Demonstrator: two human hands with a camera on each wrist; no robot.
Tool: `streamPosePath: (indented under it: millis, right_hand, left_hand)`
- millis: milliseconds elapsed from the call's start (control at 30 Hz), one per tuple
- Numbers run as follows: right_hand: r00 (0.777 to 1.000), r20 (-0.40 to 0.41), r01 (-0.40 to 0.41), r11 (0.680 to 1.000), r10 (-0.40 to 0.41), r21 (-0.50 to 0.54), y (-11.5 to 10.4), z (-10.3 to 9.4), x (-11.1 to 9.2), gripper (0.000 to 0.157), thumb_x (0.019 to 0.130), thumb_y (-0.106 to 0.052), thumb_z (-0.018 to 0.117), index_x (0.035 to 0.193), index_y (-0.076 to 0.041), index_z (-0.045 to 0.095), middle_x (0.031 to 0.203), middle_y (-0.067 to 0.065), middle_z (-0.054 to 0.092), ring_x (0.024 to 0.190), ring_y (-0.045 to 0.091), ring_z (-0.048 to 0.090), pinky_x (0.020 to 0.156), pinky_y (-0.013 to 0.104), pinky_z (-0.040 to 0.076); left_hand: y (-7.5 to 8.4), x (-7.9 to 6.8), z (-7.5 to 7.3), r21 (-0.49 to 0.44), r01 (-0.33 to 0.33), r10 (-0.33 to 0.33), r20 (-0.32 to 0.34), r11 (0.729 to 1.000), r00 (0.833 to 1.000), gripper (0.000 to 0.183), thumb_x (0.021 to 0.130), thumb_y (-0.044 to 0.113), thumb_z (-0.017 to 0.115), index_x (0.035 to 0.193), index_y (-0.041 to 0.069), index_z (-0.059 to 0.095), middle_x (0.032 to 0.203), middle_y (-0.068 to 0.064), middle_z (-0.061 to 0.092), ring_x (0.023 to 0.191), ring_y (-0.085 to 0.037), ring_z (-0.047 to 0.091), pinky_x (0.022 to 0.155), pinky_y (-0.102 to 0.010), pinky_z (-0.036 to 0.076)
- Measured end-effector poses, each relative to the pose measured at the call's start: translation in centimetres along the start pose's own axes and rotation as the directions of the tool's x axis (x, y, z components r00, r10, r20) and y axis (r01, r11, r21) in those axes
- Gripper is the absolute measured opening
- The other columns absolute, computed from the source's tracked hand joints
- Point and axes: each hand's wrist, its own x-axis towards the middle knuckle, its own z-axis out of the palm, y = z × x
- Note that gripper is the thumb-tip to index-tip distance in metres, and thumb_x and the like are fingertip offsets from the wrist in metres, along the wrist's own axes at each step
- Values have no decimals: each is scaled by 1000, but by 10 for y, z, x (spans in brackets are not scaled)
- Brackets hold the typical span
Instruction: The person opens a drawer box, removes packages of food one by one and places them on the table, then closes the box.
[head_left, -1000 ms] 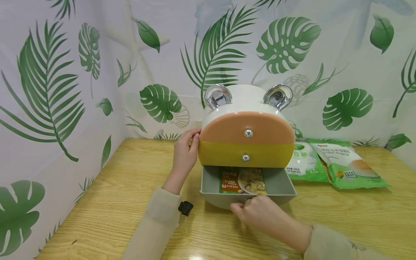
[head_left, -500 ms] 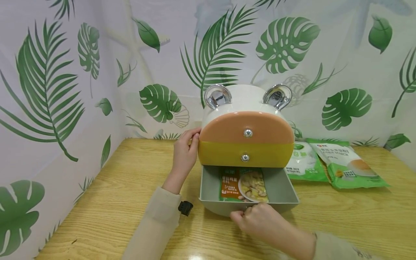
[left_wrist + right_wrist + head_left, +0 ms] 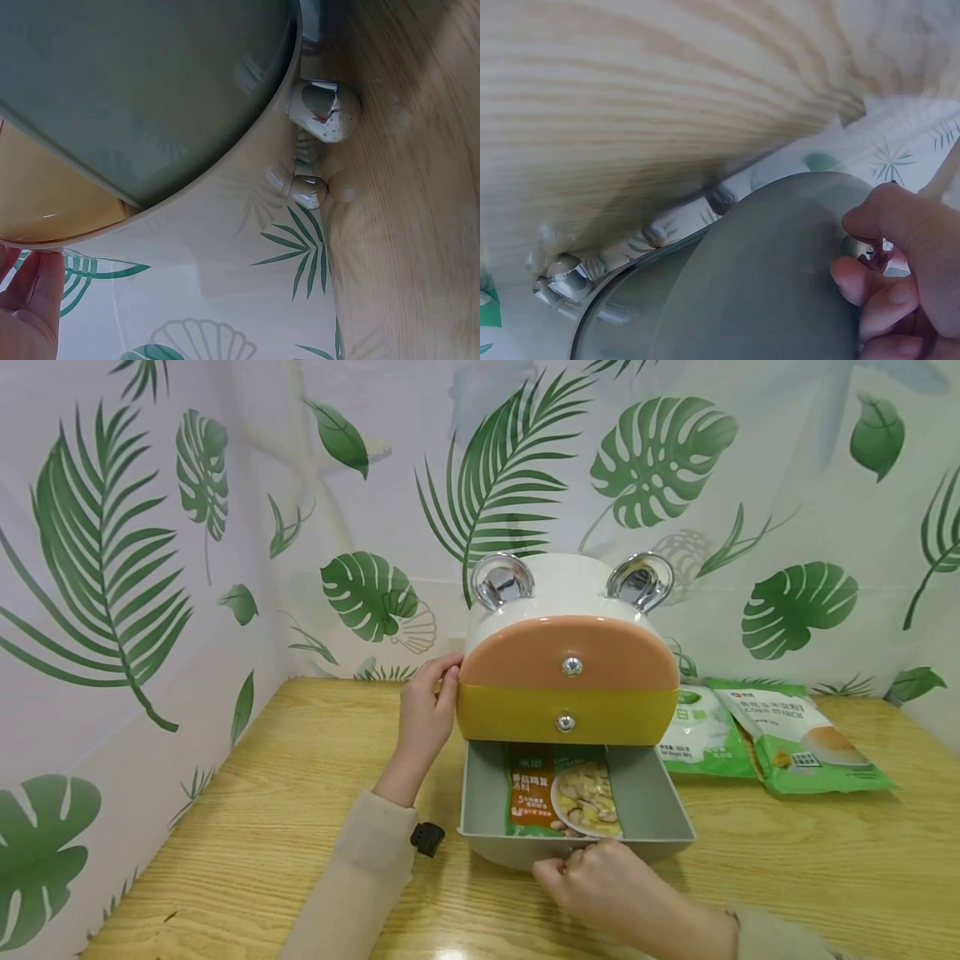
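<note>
A rounded white drawer box (image 3: 570, 578) with silver ears stands on the table, its orange drawer front (image 3: 517, 652) and yellow drawer front (image 3: 510, 714) closed. Below them the grey bottom drawer (image 3: 652, 785) is pulled far out. In it lies a brown and green food packet (image 3: 562, 793) with a picture of a bowl. My right hand (image 3: 600, 881) pinches the silver knob (image 3: 857, 249) of the grey drawer between thumb and fingers, as the right wrist view shows. My left hand (image 3: 429, 706) rests its fingers against the box's left side, fingers fairly straight in the left wrist view.
Two green and white bags lie right of the box: a starch bag (image 3: 802, 735) and another bag (image 3: 701, 735) partly behind the box. Silver feet (image 3: 326, 112) hold the box off the wooden table (image 3: 300, 760). A leaf-printed cloth (image 3: 360, 485) hangs behind.
The grey drawer has slid further out toward me with my right hand on its knob, so more of the packet shows. My left hand has stayed at the box's side.
</note>
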Motion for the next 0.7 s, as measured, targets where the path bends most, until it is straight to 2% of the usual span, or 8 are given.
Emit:
streamPosePath:
  millis: [333, 533, 700]
  right_hand:
    - [998, 59, -9, 999, 7, 44, -9, -6, -2, 38, 87, -6, 3, 68, -12, 35, 44, -8, 21, 36, 3, 21, 30, 19, 14]
    - [1000, -5, -4, 1000, 4, 25, -11, -5, -4, 39, 92, -7, 6, 65, -13, 34, 43, -8, 18, 34, 3, 17, 30, 18, 10]
    - [1000, 5, -6, 999, 6, 54, -12, -6, -5, 42, 95, -11, 5, 65, -13, 33, 43, -8, 17, 35, 2, 14, 33, 19, 6]
  left_hand:
    - [0, 0, 0, 13, 5, -5, 0, 1000, 1000, 21, 90, 4, 48, 104, -4, 61, 101, -15, 61, 93, -23, 56, 69, -32, 51]
    - [0, 0, 0, 12, -1, 1, -2, 1000, 1000, 21, 90, 4, 48, 104, -5, 61, 101, -15, 61, 93, -24, 56, 69, -33, 51]
    - [-1, 0, 1, 16, -8, 8, -6, 1000, 1000, 20, 90, 3, 48, 103, -5, 61, 100, -15, 61, 93, -23, 56, 70, -33, 50]
